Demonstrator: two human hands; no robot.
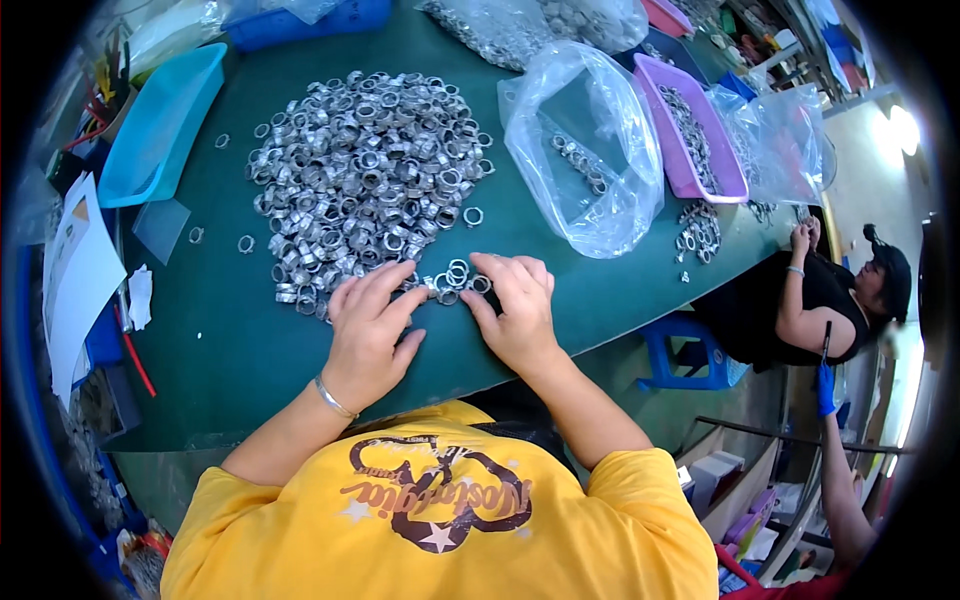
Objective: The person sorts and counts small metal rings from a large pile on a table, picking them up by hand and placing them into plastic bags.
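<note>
A large heap of silvery metal ring nuts point(370, 165) lies on the green tabletop in front of me. At its near edge sits a small cluster of ring nuts point(446, 296), between my two hands. My left hand point(372, 335) rests against the bottom of the heap, fingers apart, its index fingertip beside the cluster and its thumb held away. On the cluster's other side, my right hand point(515, 310) has thumb and index finger around one ring nut point(480, 284). The undersides of my left fingers are hidden.
An open clear plastic bag point(640, 205) holds a few ring nuts, right of the heap. Beyond it stands a purple tray point(735, 185) of metal parts. A turquoise tray point(125, 185) is at left. A co-worker point(810, 300) sits at right; another person's blue-gloved hand point(826, 390) shows below.
</note>
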